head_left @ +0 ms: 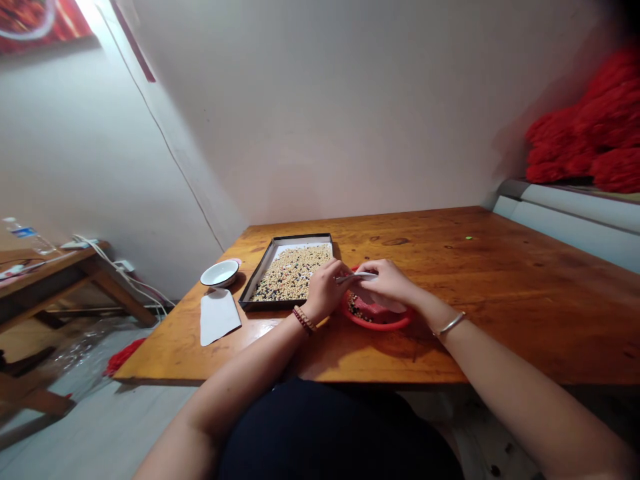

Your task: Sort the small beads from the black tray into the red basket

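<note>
The right hand (390,283) pinches a bent white sheet (367,276) above the red bowl (385,327); the left hand (326,285) pinches the sheet's left end.

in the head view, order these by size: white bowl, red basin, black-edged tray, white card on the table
1. Black-edged tray
2. Red basin, though partly covered
3. White card
4. White bowl
</note>
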Demonstrator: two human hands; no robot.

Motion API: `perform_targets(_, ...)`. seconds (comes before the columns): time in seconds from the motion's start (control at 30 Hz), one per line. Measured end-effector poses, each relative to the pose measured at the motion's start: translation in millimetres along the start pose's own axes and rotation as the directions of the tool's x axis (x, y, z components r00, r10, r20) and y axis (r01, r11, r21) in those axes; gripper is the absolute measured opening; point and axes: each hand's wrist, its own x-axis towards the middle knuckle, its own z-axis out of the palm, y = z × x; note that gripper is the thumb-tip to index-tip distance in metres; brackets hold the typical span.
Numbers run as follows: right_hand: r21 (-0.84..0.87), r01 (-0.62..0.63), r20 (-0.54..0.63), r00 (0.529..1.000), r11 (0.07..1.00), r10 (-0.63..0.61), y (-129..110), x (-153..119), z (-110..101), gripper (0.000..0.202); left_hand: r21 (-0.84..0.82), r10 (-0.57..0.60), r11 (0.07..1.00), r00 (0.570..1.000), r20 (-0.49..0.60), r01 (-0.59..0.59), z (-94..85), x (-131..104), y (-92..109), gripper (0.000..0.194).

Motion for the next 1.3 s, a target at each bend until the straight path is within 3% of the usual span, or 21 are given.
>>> perform_targets(0.57,0.004,0.134,-0.003,0.991,0.991,-0.134,6.7,3.1,-0.8,0.018,-0.041,0.031,0.999,0.998,0.049,-0.029,2.2,0.2,0.5,0.019)
perform_targets(0.8,0.027,0.094,-0.036,0.995,0.995,-0.093,8.4,3.8,-1.3,0.012,-0.087,-0.007,0.996,1.000,0.011,0.008,4.4,1.4,-3.9,0.016)
perform_targets(1.0,0.045,0.121,-0.057,0.991,0.992,-0.118,8.5,4.1,-1.0,0.024,-0.111,-0.024,0.994,1.000,-0.001,0.024,3.8,1.5,-3.7,0.016)
perform_targets(1.3,-0.060,0.125,-0.031,0.991,0.990,-0.127,6.6,2.8,-4.3,0.027,-0.042,-0.050,0.998,0.999,0.006,0.050,-1.8,3.4,-1.0,0.016)
